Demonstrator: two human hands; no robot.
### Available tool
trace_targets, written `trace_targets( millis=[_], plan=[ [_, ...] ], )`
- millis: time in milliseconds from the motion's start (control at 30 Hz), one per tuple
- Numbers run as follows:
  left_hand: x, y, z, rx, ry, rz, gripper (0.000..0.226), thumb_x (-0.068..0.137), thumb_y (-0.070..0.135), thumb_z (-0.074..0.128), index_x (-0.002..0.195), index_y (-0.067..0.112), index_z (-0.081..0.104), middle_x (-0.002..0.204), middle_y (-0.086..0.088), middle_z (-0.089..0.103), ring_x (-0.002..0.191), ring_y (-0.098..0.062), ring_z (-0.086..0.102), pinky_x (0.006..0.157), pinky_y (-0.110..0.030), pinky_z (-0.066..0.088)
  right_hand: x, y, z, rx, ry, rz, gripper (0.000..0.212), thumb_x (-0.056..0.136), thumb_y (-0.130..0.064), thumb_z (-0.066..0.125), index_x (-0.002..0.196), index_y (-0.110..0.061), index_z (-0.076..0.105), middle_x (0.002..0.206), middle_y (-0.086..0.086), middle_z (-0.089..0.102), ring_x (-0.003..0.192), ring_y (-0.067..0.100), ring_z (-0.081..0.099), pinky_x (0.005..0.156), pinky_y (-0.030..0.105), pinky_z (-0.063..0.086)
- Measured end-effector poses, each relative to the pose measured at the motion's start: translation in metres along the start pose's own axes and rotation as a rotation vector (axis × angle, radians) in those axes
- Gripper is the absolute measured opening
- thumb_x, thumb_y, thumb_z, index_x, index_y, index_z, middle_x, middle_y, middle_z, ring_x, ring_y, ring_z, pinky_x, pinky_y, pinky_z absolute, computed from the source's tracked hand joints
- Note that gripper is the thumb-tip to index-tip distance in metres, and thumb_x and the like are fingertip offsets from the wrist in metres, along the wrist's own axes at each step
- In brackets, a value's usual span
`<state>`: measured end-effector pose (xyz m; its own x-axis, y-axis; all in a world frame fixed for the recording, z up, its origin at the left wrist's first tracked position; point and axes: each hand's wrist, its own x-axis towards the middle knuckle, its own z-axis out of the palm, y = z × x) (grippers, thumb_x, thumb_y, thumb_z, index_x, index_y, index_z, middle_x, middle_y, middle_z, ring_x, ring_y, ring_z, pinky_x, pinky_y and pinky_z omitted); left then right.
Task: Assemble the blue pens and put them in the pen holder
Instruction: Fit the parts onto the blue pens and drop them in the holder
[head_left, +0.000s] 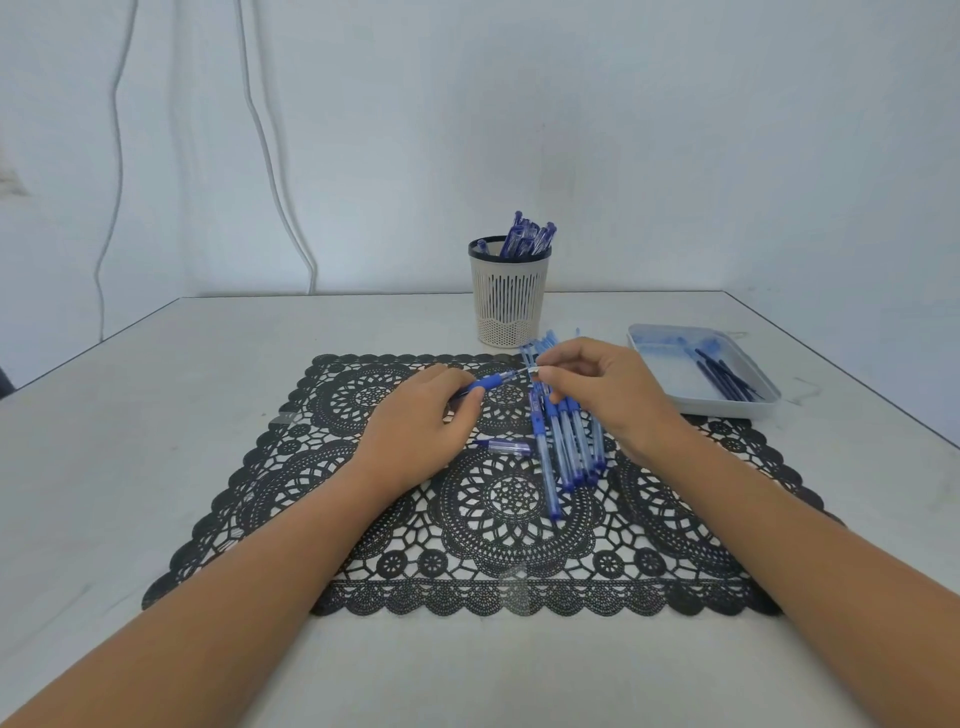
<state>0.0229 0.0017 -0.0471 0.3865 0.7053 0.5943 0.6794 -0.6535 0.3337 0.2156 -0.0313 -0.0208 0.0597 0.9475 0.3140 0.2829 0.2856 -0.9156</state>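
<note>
- Fingers of the left hand (415, 415) curl round a blue pen with a rubber grip (485, 385), its long axis pointing rightward at the other hand.
- Right hand (597, 389) pinches the pen's pale tip end (532, 370), in line with the barrel.
- Short clear-and-blue piece (506, 446), probably a cap, lies just beside the left hand on the black lace placemat (363, 519).
- Slim blue pens in a pile (569, 441) lie under the right hand.
- Cream slotted plastic pen holder (511, 301), already holding pens, stands beyond, nearer the right hand.

Black lace placemat (493, 519) on a pale table (156, 415), two white cables (265, 156) down the wall (675, 130) behind.
</note>
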Motion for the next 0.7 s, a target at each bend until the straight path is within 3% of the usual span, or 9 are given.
trace_targets(
  millis=[267, 400, 567, 700],
  plan=[
    [-0.0007, -0.0003, -0.0004, -0.006, -0.003, 0.004, 0.022, 0.094, 0.027, 0.048, 0.104, 0.015, 0.063, 0.078, 0.013, 0.051, 0.071, -0.003, 0.046, 0.063, -0.017, 0.035, -0.0002, -0.0034, -0.0020, -0.008, 0.059, -0.028, 0.010, 0.084, -0.008, 0.064, 0.082, -0.018, 0.065, 0.071, 0.001, 0.065, 0.050, -0.003, 0.053, 0.052, 0.007, 0.041],
    [-0.0002, 0.0024, -0.0006, -0.004, -0.014, 0.024, 0.033, 0.090, 0.035, 0.041, 0.102, 0.015, 0.063, 0.073, 0.018, 0.045, 0.068, 0.003, 0.044, 0.061, -0.012, 0.032, -0.0007, -0.0022, 0.0004, -0.052, 0.010, -0.036, 0.010, 0.084, -0.010, 0.065, 0.083, -0.019, 0.066, 0.070, -0.005, 0.064, 0.052, -0.002, 0.055, 0.058, 0.007, 0.045],
    [-0.0013, 0.0031, -0.0005, 0.022, -0.007, 0.053, 0.034, 0.089, 0.036, 0.041, 0.102, 0.014, 0.063, 0.075, 0.016, 0.046, 0.069, -0.002, 0.042, 0.061, -0.011, 0.031, -0.0016, -0.0024, 0.0020, -0.154, -0.074, -0.060, 0.004, 0.086, -0.016, 0.063, 0.084, -0.016, 0.066, 0.069, -0.004, 0.066, 0.053, -0.002, 0.055, 0.060, 0.012, 0.047],
    [-0.0023, 0.0039, 0.0005, 0.061, -0.024, 0.130, 0.042, 0.089, 0.044, 0.035, 0.101, 0.014, 0.063, 0.080, 0.012, 0.052, 0.074, -0.004, 0.046, 0.062, -0.018, 0.038, -0.0053, -0.0043, 0.0048, -0.313, -0.103, -0.046, 0.031, 0.095, -0.032, 0.047, 0.071, -0.020, 0.062, 0.063, -0.009, 0.062, 0.050, -0.006, 0.052, 0.063, 0.016, 0.043]
  ],
)
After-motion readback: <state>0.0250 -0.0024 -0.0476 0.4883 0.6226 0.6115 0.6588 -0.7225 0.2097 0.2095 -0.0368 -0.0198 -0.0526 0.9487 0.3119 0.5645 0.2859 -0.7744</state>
